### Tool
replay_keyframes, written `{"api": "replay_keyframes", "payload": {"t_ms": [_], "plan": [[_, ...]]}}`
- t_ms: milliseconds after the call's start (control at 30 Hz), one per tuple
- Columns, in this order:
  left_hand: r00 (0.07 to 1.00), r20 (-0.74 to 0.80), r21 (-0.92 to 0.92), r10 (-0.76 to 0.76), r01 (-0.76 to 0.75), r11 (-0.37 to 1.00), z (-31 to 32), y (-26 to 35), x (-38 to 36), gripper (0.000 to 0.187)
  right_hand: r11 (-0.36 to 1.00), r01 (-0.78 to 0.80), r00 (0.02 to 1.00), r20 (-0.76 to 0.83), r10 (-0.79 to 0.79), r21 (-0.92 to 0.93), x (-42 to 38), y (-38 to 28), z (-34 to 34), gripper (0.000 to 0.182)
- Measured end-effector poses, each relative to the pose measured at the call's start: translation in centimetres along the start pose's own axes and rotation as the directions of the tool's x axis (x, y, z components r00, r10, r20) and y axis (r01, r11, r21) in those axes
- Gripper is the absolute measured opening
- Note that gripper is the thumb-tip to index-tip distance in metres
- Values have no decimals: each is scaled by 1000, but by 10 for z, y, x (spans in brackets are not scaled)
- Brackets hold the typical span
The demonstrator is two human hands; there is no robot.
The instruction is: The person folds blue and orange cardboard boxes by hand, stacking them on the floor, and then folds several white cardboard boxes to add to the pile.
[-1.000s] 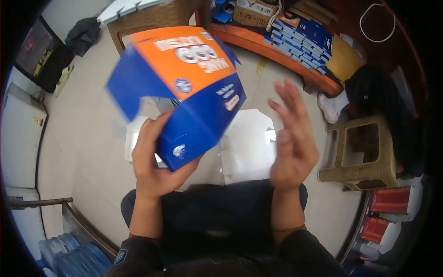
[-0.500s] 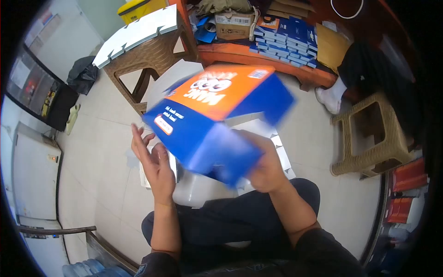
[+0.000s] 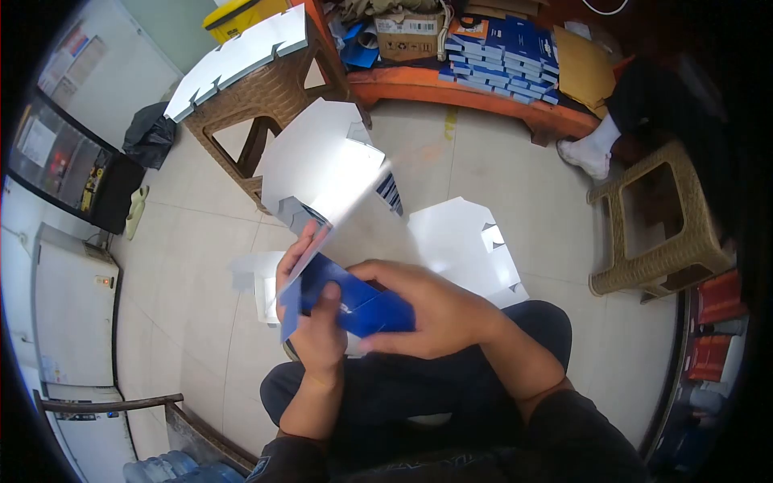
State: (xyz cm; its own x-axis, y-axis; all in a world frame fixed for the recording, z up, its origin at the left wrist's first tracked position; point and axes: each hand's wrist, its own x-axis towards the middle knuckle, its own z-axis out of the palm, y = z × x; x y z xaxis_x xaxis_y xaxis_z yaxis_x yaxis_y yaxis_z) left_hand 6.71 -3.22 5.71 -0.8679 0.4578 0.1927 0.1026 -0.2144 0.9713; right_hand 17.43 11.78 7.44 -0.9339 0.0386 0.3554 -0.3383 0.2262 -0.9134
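Observation:
Both my hands hold a blue cardboard box (image 3: 372,312) above my lap, its blue side panel turned toward me. My left hand (image 3: 320,334) grips its left edge, with the thumb pressed on the blue panel and the fingers behind. From the right, my right hand (image 3: 439,312) clasps the same panel between thumb and fingers. The box's upper part is blurred and seen nearly edge-on. Just beyond stands an open white-lined carton (image 3: 318,165) with flaps. Another white carton piece (image 3: 455,241) lies to the right, past my right hand.
A woven-pattern stool (image 3: 241,121) at the upper left carries stacked white sheets (image 3: 241,60). Blue flat boxes (image 3: 503,68) are piled on an orange ledge (image 3: 467,95) at the back. On the right are another stool (image 3: 660,217) and a person's foot (image 3: 588,153).
The box has been turned from showing its orange printed face to nearly edge-on, and lowered toward me. My left hand, apart from it before, now grips it. My right hand has shifted slightly left.

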Motion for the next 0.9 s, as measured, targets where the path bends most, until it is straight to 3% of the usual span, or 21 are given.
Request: {"api": "replay_keyframes", "payload": {"t_ms": [33, 133, 167, 267, 300, 400, 467, 567, 633, 700, 767, 833, 900], "plan": [[999, -44, -21, 10, -11, 1000, 0, 1, -2, 54, 997, 8, 1000, -12, -7, 83, 0, -1, 2, 65], [992, -122, -97, 43, -55, 994, -10, -6, -1, 54, 910, -196, 974, -35, 225, 366, -5, -12, -3, 67], [988, -136, -106, 76, -91, 990, -11, -9, 0, 55, 959, -178, 970, -124, 209, 220, -4, -16, -4, 63], [965, -121, -174, 235, -253, 952, -18, -22, 6, 47, 977, -202, 961, -176, 211, 73, -1, -14, -4, 47], [949, -141, -235, 283, -310, 921, -3, -13, 9, 49, 973, -189, 944, -248, 217, 131, 0, -14, 1, 37], [938, -8, -171, 346, -343, 924, -8, -24, 15, 57, 995, -74, 968, -236, 86, 60, -2, -13, 2, 37], [936, 48, -277, 350, -324, 905, -8, -27, 18, 55, 998, -48, 969, -242, 55, 32, -2, -14, 3, 39], [974, -34, -488, 224, -211, 847, 2, -17, 20, 22, 990, -137, 950, -285, 123, -29, -1, -16, 8, 38], [997, -35, -614, 66, -73, 786, -3, -22, 24, 22, 974, -147, 940, -330, 83, -174, 0, -13, 15, 37], [999, -27, -636, 41, -49, 770, -2, -23, 24, 22, 962, -74, 921, -387, -35, -264, -5, -1, 27, 36], [988, -24, -562, 153, -140, 815, 7, -19, 17, 22, 914, 43, 872, -431, -232, -403, -1, 6, 35, 34], [992, -1, -556, 128, -107, 824, 9, -19, 14, 23, 949, 80, 871, -441, -215, -305, -1, 7, 41, 36], [998, 55, -684, 16, 27, 729, 8, -16, 12, 31, 960, 92, 866, -455, -208, -265, -2, 6, 42, 41]]}}
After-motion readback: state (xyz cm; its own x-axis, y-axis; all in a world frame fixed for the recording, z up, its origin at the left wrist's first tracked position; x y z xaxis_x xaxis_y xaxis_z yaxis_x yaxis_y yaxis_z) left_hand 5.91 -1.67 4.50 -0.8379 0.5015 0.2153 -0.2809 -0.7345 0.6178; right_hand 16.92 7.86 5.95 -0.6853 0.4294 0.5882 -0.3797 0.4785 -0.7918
